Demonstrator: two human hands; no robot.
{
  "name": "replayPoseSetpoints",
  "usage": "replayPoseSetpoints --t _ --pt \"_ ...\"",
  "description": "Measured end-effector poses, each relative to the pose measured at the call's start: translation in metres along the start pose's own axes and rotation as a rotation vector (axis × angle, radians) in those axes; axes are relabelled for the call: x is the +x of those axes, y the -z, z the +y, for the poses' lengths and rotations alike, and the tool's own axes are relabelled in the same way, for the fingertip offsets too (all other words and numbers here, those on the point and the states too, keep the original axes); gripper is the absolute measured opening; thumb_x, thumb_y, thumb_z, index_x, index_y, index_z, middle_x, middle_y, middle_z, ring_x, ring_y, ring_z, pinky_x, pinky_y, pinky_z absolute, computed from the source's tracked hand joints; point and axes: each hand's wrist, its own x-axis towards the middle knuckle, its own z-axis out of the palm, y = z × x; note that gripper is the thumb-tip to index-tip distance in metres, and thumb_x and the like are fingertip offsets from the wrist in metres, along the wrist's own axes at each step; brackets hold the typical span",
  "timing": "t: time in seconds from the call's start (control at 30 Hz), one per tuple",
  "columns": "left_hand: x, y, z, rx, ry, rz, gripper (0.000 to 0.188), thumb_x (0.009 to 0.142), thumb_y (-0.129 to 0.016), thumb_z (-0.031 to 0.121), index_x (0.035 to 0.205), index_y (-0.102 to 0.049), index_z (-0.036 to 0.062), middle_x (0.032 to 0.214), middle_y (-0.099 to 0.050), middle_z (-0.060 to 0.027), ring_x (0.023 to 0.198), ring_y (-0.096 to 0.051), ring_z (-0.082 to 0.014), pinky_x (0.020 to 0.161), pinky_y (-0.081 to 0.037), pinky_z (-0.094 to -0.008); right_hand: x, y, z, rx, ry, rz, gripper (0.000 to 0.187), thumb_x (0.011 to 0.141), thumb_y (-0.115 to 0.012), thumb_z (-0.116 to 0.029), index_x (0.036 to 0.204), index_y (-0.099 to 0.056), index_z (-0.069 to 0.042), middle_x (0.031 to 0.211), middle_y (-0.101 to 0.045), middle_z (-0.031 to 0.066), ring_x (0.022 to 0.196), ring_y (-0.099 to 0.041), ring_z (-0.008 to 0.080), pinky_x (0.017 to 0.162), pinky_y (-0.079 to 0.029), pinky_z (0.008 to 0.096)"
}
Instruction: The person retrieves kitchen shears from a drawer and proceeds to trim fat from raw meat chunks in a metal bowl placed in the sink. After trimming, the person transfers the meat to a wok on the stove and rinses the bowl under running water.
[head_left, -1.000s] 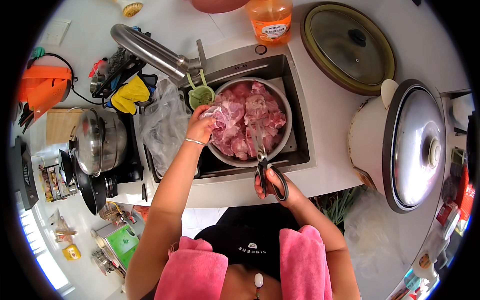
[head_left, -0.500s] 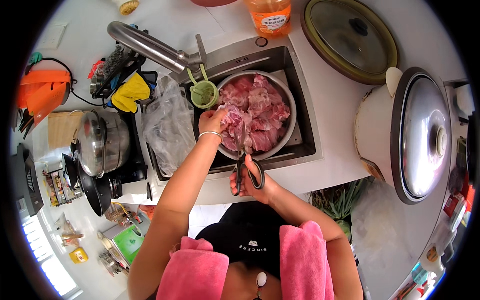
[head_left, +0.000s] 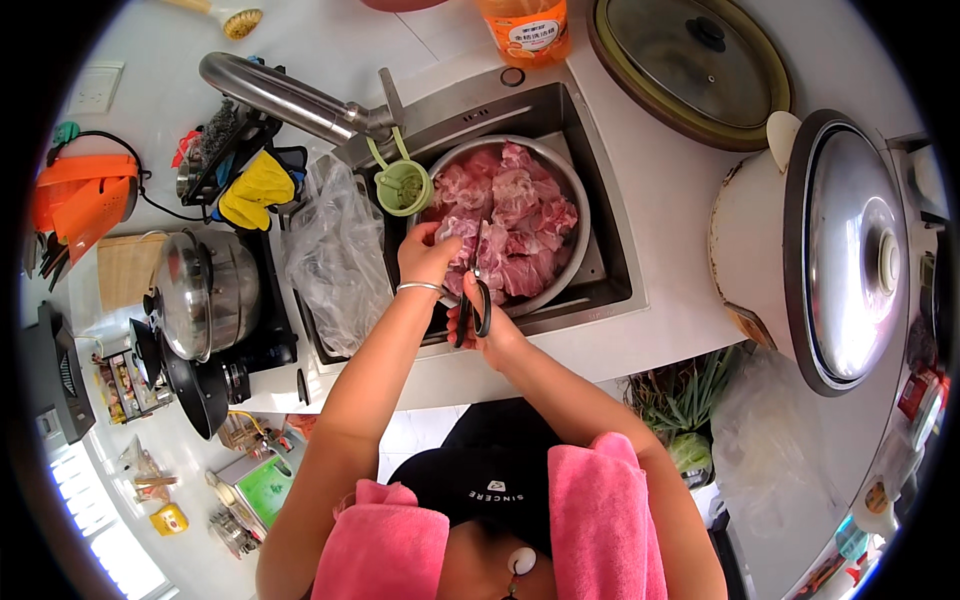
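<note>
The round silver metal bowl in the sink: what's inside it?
Chunks of raw pink meat, with black-handled metal scissors reaching in from the right hand. The bottom of the bowl is hidden underneath.

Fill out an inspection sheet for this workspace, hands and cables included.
Surface: pale countertop around a steel sink.
Job's things: metal bowl in the sink, holding raw meat; scissors with blades at the meat.
Clutter: crumpled clear plastic bag over the sink's left side; green strainer beside the bowl.
Hands: left hand grips meat at the bowl's left; right hand holds the scissors by the handles.
Cables: thin dark cord near the orange holder, far left.
Surroundings: faucet, orange bottle and glass lid beyond the sink; large lidded pot to the right.
</note>
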Motion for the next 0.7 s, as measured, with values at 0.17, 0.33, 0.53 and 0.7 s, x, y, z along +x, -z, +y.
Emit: replayPoseSetpoints --t 0.17,0.33,0.53,0.7 --pt "-0.009 0.000 -0.001 -0.092 0.044 0.024 0.036 0.071 -0.067 0.004 0.104 -0.057 -0.0076 0.090 -0.060 -0.0091 0.076 -0.059 -0.0163 0.069 -0.048 -0.0284 0.009 -0.015 0.015 0.102 0.123 0.082 0.065 0.073 -0.056 -0.074 0.078 -0.051 -0.009 0.063 -0.052 0.0012 0.053 -0.051 0.0143 0.051 -0.037 0.0261" --pt "-0.007 0.004 0.001 -0.146 0.037 0.040 0.033 0.073 -0.066 0.002 0.103 -0.057 -0.0070 0.089 -0.060 -0.0086 0.075 -0.058 -0.0155 0.067 -0.048 -0.0271 0.000 -0.026 0.018 0.076 0.210 0.111 0.060 0.076 -0.058 -0.070 0.075 -0.047 -0.011 0.058 -0.050 0.0002 0.046 -0.048 0.0125 0.042 -0.031 0.0237" --pt "-0.013 0.012 0.004 -0.110 -0.024 -0.056 0.033 0.073 -0.065 0.001 0.104 -0.057 -0.0070 0.088 -0.061 -0.0080 0.072 -0.058 -0.0136 0.065 -0.048 -0.0261 0.005 -0.010 -0.010 0.049 0.085 0.036 0.064 0.074 -0.052 -0.075 0.077 -0.049 -0.011 0.060 -0.051 -0.0001 0.050 -0.050 0.0125 0.046 -0.034 0.0247" --pt "0.013 0.044 0.008 -0.357 0.141 -0.188 0.034 0.073 -0.061 0.003 0.105 -0.057 -0.0051 0.092 -0.064 -0.0125 0.078 -0.064 -0.0228 0.069 -0.053 -0.0339 -0.007 0.000 -0.018 0.040 0.183 0.015 0.060 0.075 -0.059 -0.070 0.074 -0.048 -0.011 0.057 -0.049 -0.0002 0.044 -0.046 0.0113 0.042 -0.032 0.0218"
